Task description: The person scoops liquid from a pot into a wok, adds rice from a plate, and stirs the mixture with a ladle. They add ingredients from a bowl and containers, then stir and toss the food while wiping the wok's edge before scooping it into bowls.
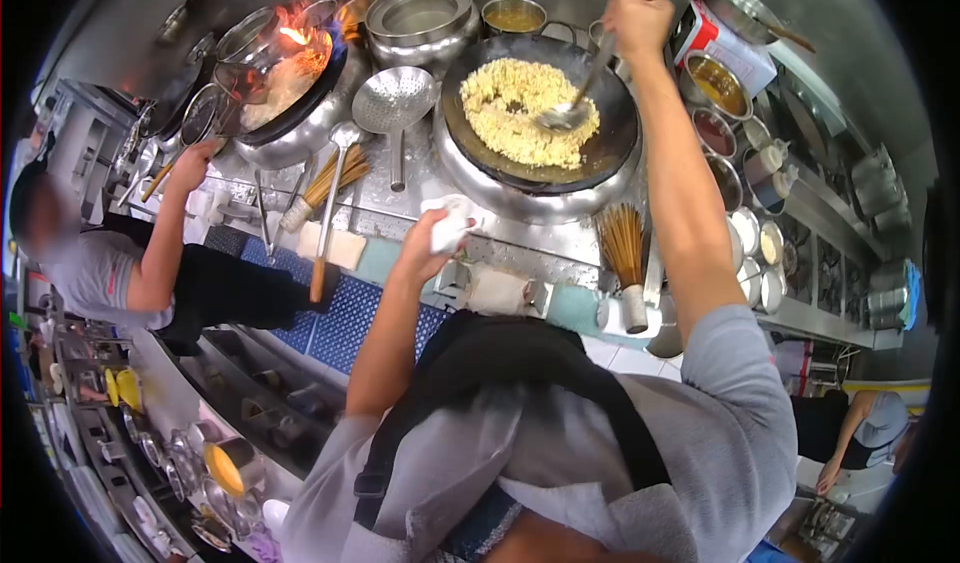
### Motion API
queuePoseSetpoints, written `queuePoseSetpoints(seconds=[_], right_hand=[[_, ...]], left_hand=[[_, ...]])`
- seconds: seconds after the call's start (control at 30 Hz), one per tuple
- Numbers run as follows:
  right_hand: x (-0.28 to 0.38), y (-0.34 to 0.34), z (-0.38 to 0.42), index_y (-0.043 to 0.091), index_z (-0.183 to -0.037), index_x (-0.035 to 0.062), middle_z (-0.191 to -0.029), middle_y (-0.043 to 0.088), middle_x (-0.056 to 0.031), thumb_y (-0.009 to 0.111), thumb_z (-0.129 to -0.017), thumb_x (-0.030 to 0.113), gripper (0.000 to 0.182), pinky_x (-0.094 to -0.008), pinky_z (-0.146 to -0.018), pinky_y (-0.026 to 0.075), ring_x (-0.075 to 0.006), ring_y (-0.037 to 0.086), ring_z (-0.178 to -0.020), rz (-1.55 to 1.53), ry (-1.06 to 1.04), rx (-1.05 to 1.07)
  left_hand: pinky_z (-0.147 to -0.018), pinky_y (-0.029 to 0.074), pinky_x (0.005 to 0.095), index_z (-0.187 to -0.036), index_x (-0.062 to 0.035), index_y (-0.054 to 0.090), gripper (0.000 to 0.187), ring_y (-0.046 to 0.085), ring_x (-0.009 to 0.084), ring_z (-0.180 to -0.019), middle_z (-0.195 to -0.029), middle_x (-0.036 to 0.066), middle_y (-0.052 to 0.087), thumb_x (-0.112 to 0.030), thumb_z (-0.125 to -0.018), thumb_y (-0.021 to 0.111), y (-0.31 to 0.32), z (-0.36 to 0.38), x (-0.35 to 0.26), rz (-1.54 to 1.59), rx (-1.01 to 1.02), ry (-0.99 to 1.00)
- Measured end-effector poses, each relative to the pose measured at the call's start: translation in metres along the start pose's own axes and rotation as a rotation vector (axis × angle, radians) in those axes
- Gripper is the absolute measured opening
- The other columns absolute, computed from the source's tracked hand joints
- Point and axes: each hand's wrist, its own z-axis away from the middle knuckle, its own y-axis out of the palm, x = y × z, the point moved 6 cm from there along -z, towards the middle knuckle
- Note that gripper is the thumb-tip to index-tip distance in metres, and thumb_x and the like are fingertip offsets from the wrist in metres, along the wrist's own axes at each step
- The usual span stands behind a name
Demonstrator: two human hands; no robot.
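My right hand [638, 15] is wrapped around the wooden-ended handle of a metal ladle [565, 116], raised above the far right edge of the wok. The ladle's bowl rests among yellow fried rice [500, 133] spread in a ring inside the dark wok [622, 128]. In front of the wok, on its near left side, my left hand [425, 248] grips a crumpled white cloth [453, 225]. Between the two stoves lies a perforated strainer [394, 101], with its handle pointing toward me.
At left, a co-worker [125, 263] tends a flaming wok [300, 113]. Bamboo brushes [622, 243] and a long wooden-handled ladle [330, 198] lie along the counter. A lidded steel pot [420, 23] stands behind. Sauce pots [716, 85] line the right; another person [850, 433] is further right.
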Motion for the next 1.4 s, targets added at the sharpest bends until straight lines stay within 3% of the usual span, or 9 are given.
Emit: queuePoseSetpoints(seconds=[0.17, 0.3, 0.43, 0.63, 0.87, 1.0, 1.17, 1.33, 1.4], right_hand=[[-0.049, -0.054, 0.043, 0.056, -0.063, 0.0048, -0.048, 0.053, -0.0019, 0.073, -0.089, 0.008, 0.031, -0.03, -0.04, 0.042, -0.0106, 0.053, -0.041, 0.007, -0.166, -0.24], [0.001, 0.007, 0.046, 0.059, -0.062, 0.0036, -0.054, 0.058, -0.0045, 0.072, -0.087, 0.01, 0.029, -0.0297, -0.041, 0.042, -0.0124, 0.053, -0.042, -0.148, 0.106, 0.007], [0.036, 0.003, 0.063, 0.058, -0.061, 0.0045, -0.055, 0.056, -0.0016, 0.072, -0.087, 0.013, 0.031, -0.0314, -0.049, 0.045, -0.0099, 0.055, -0.051, 0.242, -0.12, -0.158], [0.106, -0.015, 0.048, 0.054, -0.062, 0.0083, -0.052, 0.053, -0.0018, 0.072, -0.089, 0.012, 0.033, -0.0304, -0.047, 0.043, -0.0109, 0.052, -0.047, -0.269, 0.007, 0.077], [0.04, -0.001, 0.055, 0.058, -0.069, 0.0065, -0.052, 0.054, -0.0034, 0.075, -0.089, 0.01, 0.027, -0.0303, -0.041, 0.042, -0.0146, 0.051, -0.04, -0.04, 0.004, -0.158], [0.073, -0.009, 0.048, 0.052, -0.065, 0.0101, -0.051, 0.05, -0.0014, 0.072, -0.091, 0.009, 0.033, -0.0295, -0.037, 0.037, -0.0136, 0.046, -0.037, -0.202, -0.05, -0.212], [0.058, 0.03, 0.114, 0.052, -0.061, 0.0088, -0.049, 0.05, -0.0021, 0.074, -0.09, 0.009, 0.037, -0.0307, -0.041, 0.042, -0.0133, 0.049, -0.039, 0.012, -0.018, -0.076], [0.057, -0.001, 0.033, 0.059, -0.063, 0.0053, -0.054, 0.058, -0.0035, 0.078, -0.086, 0.015, 0.032, -0.0318, -0.04, 0.041, -0.0153, 0.055, -0.041, -0.085, -0.062, -0.116], [0.108, 0.012, 0.045, 0.049, -0.068, 0.0138, -0.05, 0.044, 0.0031, 0.07, -0.094, 0.007, 0.035, -0.0278, -0.037, 0.035, -0.0106, 0.04, -0.036, -0.224, 0.005, -0.058]], left_hand=[[-0.087, 0.061, 0.0483, -0.123, 0.001, 0.05, 0.03, 0.071, 0.0345, -0.099, -0.114, 0.019, 0.065, -0.02, -0.102, 0.047, 0.069, -0.099, 0.021, -0.007, -0.1, -0.014], [-0.063, 0.061, 0.0484, -0.111, 0.0061, 0.056, 0.022, 0.071, 0.0318, -0.078, -0.098, 0.018, 0.065, -0.008, -0.094, 0.052, 0.074, -0.153, 0.04, 0.002, -0.361, -0.037], [-0.054, 0.057, 0.04, -0.111, 0.0004, 0.06, 0.021, 0.069, 0.024, -0.07, -0.093, 0.013, 0.068, -0.016, -0.098, 0.056, 0.082, -0.087, 0.047, -0.217, -0.309, 0.065], [-0.08, 0.066, 0.0506, -0.124, 0.0055, 0.05, 0.028, 0.072, 0.0373, -0.098, -0.119, 0.023, 0.065, -0.005, -0.098, 0.048, 0.131, 0.069, 0.029, -0.205, -0.34, -0.147], [-0.07, 0.063, 0.0422, -0.119, 0.0014, 0.056, 0.023, 0.07, 0.0263, -0.088, -0.106, 0.014, 0.067, -0.01, -0.099, 0.05, 0.082, -0.022, 0.074, -0.206, -0.137, 0.158], [-0.073, 0.064, 0.0449, -0.125, 0.0, 0.051, 0.026, 0.071, 0.0301, -0.091, -0.108, 0.016, 0.066, -0.008, -0.1, 0.046, 0.108, 0.068, 0.046, -0.273, -0.313, 0.0], [-0.069, 0.064, 0.0448, -0.111, 0.0039, 0.055, 0.02, 0.069, 0.0283, -0.078, -0.099, 0.016, 0.066, -0.014, -0.105, 0.048, 0.129, -0.063, 0.024, -0.103, -0.206, -0.038], [-0.075, 0.064, 0.0427, -0.125, -0.0018, 0.054, 0.024, 0.069, 0.0281, -0.09, -0.11, 0.016, 0.066, -0.012, -0.105, 0.046, 0.1, 0.041, 0.063, -0.234, -0.251, 0.051], [-0.078, 0.064, 0.0434, -0.123, 0.0002, 0.054, 0.024, 0.07, 0.029, -0.09, -0.108, 0.016, 0.066, -0.011, -0.103, 0.046, 0.123, 0.058, 0.041, -0.194, -0.271, -0.009]])
